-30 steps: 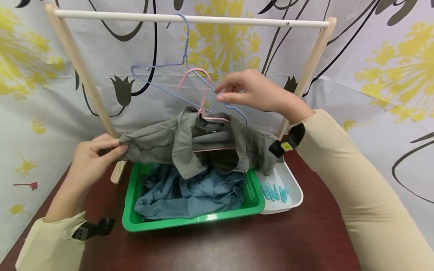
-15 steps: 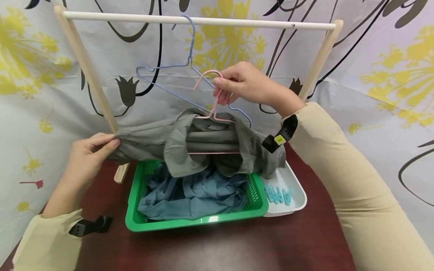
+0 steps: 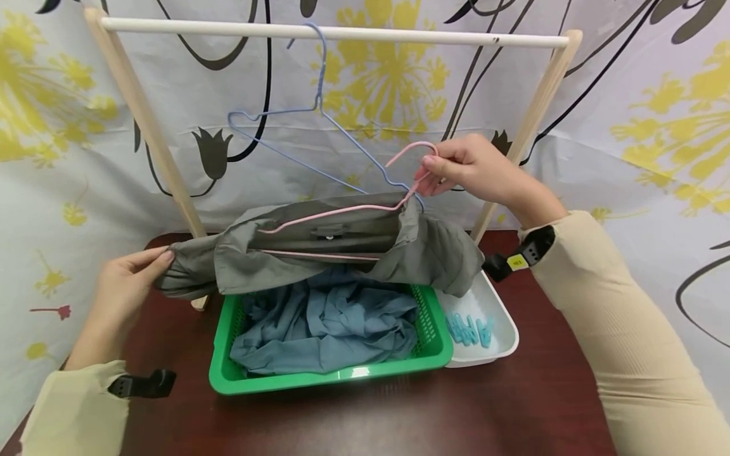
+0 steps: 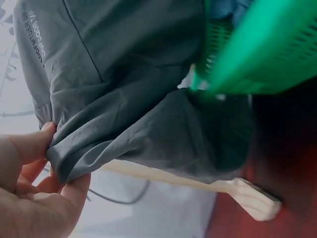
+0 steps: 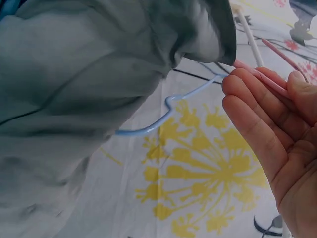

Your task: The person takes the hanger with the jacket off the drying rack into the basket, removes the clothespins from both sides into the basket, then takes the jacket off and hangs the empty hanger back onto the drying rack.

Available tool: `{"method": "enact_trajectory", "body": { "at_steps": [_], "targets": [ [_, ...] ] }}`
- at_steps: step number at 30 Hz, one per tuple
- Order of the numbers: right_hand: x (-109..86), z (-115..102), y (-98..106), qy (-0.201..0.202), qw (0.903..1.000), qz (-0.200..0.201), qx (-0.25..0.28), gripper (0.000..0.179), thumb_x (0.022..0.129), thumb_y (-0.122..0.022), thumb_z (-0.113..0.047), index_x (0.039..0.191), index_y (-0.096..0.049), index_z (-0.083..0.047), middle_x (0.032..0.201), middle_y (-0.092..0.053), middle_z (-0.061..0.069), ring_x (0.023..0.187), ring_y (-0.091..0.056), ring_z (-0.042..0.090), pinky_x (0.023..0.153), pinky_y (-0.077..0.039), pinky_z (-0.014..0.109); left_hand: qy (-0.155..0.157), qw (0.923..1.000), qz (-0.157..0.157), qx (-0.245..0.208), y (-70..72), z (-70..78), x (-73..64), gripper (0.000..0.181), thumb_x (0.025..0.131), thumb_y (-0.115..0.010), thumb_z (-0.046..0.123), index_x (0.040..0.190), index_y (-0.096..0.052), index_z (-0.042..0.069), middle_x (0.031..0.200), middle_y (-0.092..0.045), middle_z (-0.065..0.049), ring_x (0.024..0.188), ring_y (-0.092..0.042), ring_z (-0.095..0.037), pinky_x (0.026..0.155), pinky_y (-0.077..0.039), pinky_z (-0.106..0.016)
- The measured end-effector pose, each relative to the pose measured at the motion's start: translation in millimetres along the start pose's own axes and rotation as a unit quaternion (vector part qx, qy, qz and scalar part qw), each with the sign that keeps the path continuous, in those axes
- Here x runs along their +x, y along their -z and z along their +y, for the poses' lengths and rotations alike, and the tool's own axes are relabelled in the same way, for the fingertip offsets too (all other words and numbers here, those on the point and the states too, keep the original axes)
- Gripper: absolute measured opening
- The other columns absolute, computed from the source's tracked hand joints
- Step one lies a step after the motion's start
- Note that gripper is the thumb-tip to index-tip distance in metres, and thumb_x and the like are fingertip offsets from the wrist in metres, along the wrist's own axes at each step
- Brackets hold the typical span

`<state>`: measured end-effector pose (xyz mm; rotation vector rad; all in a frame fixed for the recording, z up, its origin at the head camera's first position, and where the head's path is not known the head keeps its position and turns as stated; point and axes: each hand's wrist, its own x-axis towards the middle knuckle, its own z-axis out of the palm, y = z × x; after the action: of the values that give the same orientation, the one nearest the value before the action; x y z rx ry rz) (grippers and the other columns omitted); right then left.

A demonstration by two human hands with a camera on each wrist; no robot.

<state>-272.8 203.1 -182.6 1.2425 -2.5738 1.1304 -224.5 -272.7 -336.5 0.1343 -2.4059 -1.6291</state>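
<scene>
A grey collared shirt (image 3: 319, 269) spans between both hands above the basket, with a pink clothes hanger (image 3: 342, 212) partly inside it. My left hand (image 3: 128, 285) pinches the shirt's left end between thumb and fingers; the left wrist view shows the bunched fabric (image 4: 109, 134) in its grip. My right hand (image 3: 473, 168) holds the pink hanger by its neck, just below the hook. One hanger shoulder shows in the collar opening, its tip near the left side; the other is hidden in the cloth. In the right wrist view, thumb and fingers hold the pink stem (image 5: 272, 84).
A blue hanger (image 3: 319, 107) hangs from the white bar (image 3: 399, 35) of a wooden-legged rack, right behind the shirt. Below stands a green basket (image 3: 331, 379) holding blue cloth (image 3: 331, 323). Beside it, a white tray (image 3: 504, 342) holds several turquoise clothespins (image 3: 470, 330).
My right hand took hold of the pink hanger's neck, then moved right and down, tilting the hanger and drawing its left shoulder into the collar opening. My left hand moved left and slightly down with the shirt.
</scene>
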Motion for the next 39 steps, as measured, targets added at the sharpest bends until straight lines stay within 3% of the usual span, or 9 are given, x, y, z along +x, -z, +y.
{"method": "enact_trajectory", "body": {
  "at_steps": [4,11,13,15,17,19,24,31,39],
  "targets": [
    [-11.9,7,0,-0.007,0.9999,0.009,0.01,0.027,0.096,-0.046,-0.009,0.093,-0.064,0.011,0.081,-0.067,0.016,0.074,-0.066,0.015,0.064,-0.052,0.03,0.019,0.9995,-0.017,0.015,-1.6,-12.9,2.9,0.019,0.088,-0.058,0.04,0.104,-0.066,0.035,0.086,-0.049,0.032,0.126,-0.032,-0.027,0.1,-0.029,-0.038],
    [-28.8,16,2,-0.006,0.9972,0.045,0.059,0.025,0.096,-0.045,-0.002,0.092,-0.063,0.014,0.082,-0.068,0.012,0.074,-0.067,0.017,0.064,-0.052,0.031,0.026,0.9989,-0.027,0.027,-3.6,-25.8,3.9,0.022,0.087,-0.059,0.041,0.105,-0.067,0.032,0.085,-0.048,0.031,0.119,-0.038,-0.025,0.098,-0.028,-0.048],
    [-30.3,17,1,-0.006,0.9956,0.053,0.077,0.024,0.095,-0.045,-0.001,0.09,-0.063,0.015,0.081,-0.069,0.011,0.073,-0.067,0.018,0.064,-0.052,0.031,0.029,0.9984,-0.031,0.037,-4.3,-27.7,3.2,0.027,0.088,-0.058,0.042,0.108,-0.068,0.028,0.091,-0.051,0.025,0.12,-0.038,-0.029,0.097,-0.029,-0.051],
    [-27.1,17,0,-0.005,0.9952,0.056,0.081,0.025,0.095,-0.046,-0.002,0.09,-0.064,0.014,0.08,-0.068,0.011,0.073,-0.067,0.018,0.064,-0.052,0.032,0.031,0.9974,-0.038,0.054,-5.6,-28.3,2.3,0.037,0.088,-0.057,0.044,0.115,-0.066,0.021,0.105,-0.056,0.009,0.122,-0.036,-0.035,0.095,-0.03,-0.053],
    [-19.4,14,-3,-0.002,0.9962,0.051,0.07,0.025,0.096,-0.047,-0.005,0.09,-0.065,0.012,0.08,-0.068,0.013,0.072,-0.067,0.018,0.063,-0.052,0.032,0.023,0.9954,-0.043,0.083,-8.4,-27.0,0.8,0.049,0.089,-0.055,0.045,0.121,-0.061,0.008,0.119,-0.053,-0.009,0.12,-0.037,-0.038,0.092,-0.033,-0.053],
    [-8.8,9,-6,-0.002,0.9976,0.044,0.054,0.026,0.096,-0.048,-0.008,0.091,-0.065,0.01,0.079,-0.068,0.014,0.072,-0.067,0.018,0.063,-0.052,0.031,0.006,0.9925,-0.045,0.113,-11.4,-24.9,-0.3,0.056,0.089,-0.054,0.044,0.123,-0.057,-0.001,0.125,-0.048,-0.021,0.11,-0.046,-0.026,0.087,-0.038,-0.044],
    [21.3,-10,-17,0.001,0.9989,0.022,0.042,0.026,0.095,-0.05,-0.011,0.089,-0.066,0.008,0.078,-0.067,0.015,0.069,-0.066,0.021,0.062,-0.053,0.031,-0.038,0.9881,-0.048,0.141,-17.4,-19.6,-3.1,0.055,0.089,-0.057,0.04,0.118,-0.059,-0.007,0.111,-0.057,-0.012,0.089,-0.042,0.004,0.071,-0.038,-0.023],
    [57.6,-38,-28,0.019,0.9985,0.025,0.046,0.027,0.095,-0.05,-0.012,0.084,-0.068,0.005,0.075,-0.067,0.014,0.068,-0.065,0.026,0.062,-0.053,0.033,-0.069,0.9848,-0.065,0.145,-24.1,-14.6,-4.9,0.05,0.09,-0.057,0.036,0.117,-0.06,-0.006,0.116,-0.055,-0.019,0.093,-0.043,-0.002,0.072,-0.037,-0.026],
    [88.9,-73,-28,0.057,0.995,0.055,0.061,0.026,0.094,-0.053,-0.012,0.081,-0.067,0.006,0.072,-0.066,0.013,0.065,-0.065,0.023,0.063,-0.053,0.031,-0.078,0.9798,-0.111,0.146,-28.6,-11.7,-8.6,0.052,0.093,-0.053,0.035,0.123,-0.054,-0.007,0.123,-0.05,-0.026,0.108,-0.043,-0.032,0.078,-0.039,-0.042]
  ]
}}
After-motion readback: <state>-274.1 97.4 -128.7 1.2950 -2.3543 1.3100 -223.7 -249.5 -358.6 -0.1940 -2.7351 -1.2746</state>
